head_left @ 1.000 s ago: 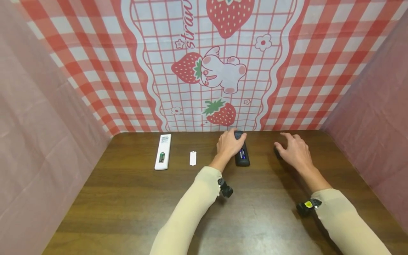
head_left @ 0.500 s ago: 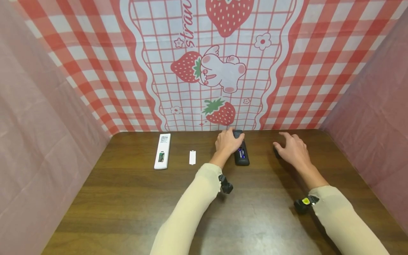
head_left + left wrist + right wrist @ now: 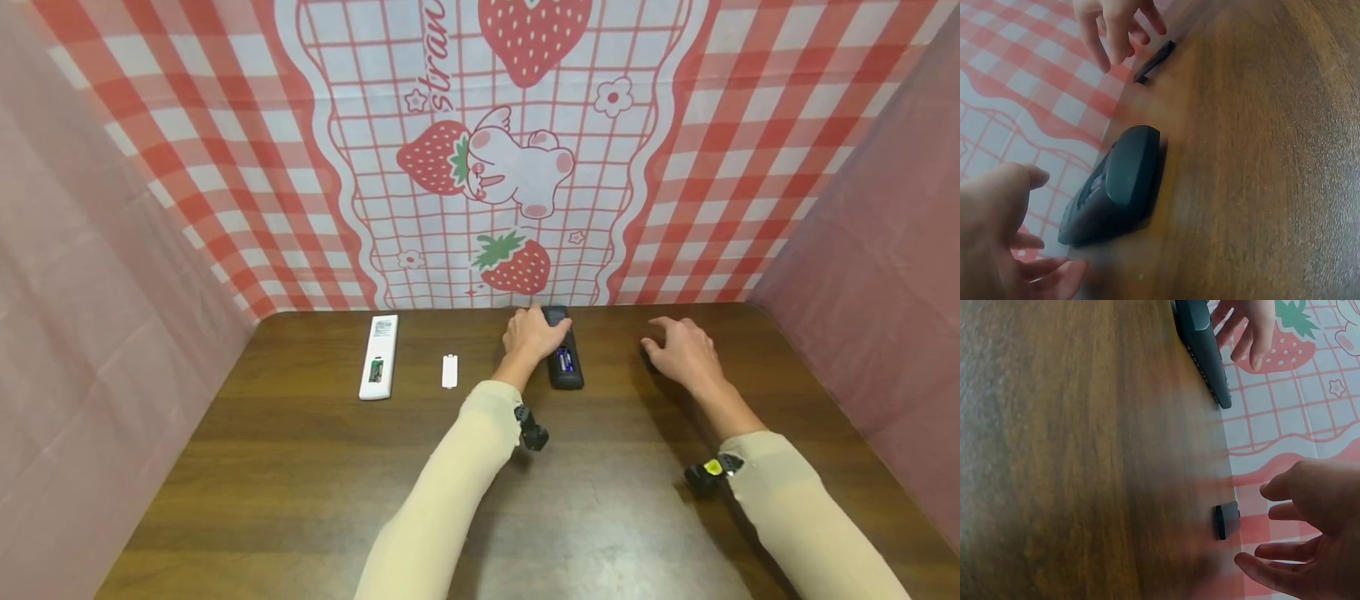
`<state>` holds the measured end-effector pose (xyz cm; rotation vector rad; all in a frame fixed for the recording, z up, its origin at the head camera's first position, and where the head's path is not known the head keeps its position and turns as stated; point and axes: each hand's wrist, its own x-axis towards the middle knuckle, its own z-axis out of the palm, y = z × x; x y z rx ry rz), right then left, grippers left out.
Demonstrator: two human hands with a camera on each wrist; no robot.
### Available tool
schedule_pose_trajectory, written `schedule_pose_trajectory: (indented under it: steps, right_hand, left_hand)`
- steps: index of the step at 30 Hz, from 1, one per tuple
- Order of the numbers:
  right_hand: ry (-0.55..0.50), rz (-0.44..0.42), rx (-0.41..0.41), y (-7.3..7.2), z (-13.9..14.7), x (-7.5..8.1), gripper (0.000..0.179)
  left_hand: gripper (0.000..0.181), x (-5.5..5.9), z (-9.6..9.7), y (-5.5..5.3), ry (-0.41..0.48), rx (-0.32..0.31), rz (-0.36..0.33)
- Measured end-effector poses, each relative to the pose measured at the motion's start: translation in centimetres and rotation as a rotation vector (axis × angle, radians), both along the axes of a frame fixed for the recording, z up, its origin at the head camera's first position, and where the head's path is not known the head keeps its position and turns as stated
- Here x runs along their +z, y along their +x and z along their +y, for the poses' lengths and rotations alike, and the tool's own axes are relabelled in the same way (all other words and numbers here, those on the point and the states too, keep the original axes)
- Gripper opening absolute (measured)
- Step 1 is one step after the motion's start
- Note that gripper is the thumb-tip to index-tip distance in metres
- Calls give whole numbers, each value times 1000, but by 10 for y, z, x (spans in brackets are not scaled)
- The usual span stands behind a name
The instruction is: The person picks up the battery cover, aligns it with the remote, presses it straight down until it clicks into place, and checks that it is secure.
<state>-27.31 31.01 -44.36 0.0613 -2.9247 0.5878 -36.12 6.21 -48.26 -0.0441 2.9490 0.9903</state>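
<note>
A black remote control (image 3: 567, 377) lies back-up near the table's far edge, its battery bay uncovered and blue batteries showing inside. Beside its far end is my left hand (image 3: 531, 333), the thumb overlapping the remote in the head view. In the left wrist view that hand (image 3: 1007, 231) has its fingers spread, with a gap between thumb and remote. To the right, my right hand (image 3: 684, 350) hovers with relaxed, parted fingers over a small black cover (image 3: 1227, 520). The hand mostly hides this piece in the head view.
On the left lies a white remote control (image 3: 378, 358), its battery bay uncovered with green inside. A white battery cover (image 3: 449, 372) lies between the two remotes. A red-and-white strawberry cloth (image 3: 517, 167) hangs behind the wooden table (image 3: 600, 508), with pink cloth (image 3: 97, 292) at the sides.
The head view shifts slightly. Both hands stay in nearly the same places by the black remote and the small cover, and the objects on the table do not move.
</note>
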Motion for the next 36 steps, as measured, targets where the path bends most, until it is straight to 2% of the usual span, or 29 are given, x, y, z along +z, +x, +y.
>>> schedule_pose_trajectory:
  steps: [6, 12, 15, 20, 22, 28, 31, 32, 35, 36]
  right_hand:
    - [-2, -25, 5, 0, -2, 0, 50]
    - [10, -44, 21, 0, -3, -1, 49]
    - [17, -48, 29, 0, -3, -3, 48]
    - [25, -55, 27, 1, 0, -4, 47]
    - [26, -59, 26, 2, 0, -4, 48]
    - [18, -68, 27, 0, -1, -5, 48]
    - [28, -53, 16, -7, 2, -14, 47]
    - [30, -40, 21, -13, 8, -23, 48]
    - [39, -34, 25, -11, 8, -23, 48]
    - [28, -55, 35, -9, 6, -18, 48]
  left_hand:
    - [80, 11, 0, 13, -16, 41, -14]
    - [79, 25, -3, 25, -41, 39, -51]
    - [78, 21, -1, 21, -40, 44, -48]
    - [78, 5, 6, 12, -38, 56, -26]
    - [78, 0, 8, 8, -61, 58, -25]
    - [76, 4, 12, 7, -80, 30, -51]
    - [76, 7, 13, 9, -73, 27, -58]
    - [76, 7, 14, 9, -74, 28, -57]
    - [75, 4, 16, 8, -83, 34, -43]
    - [76, 3, 17, 7, -92, 35, -39]
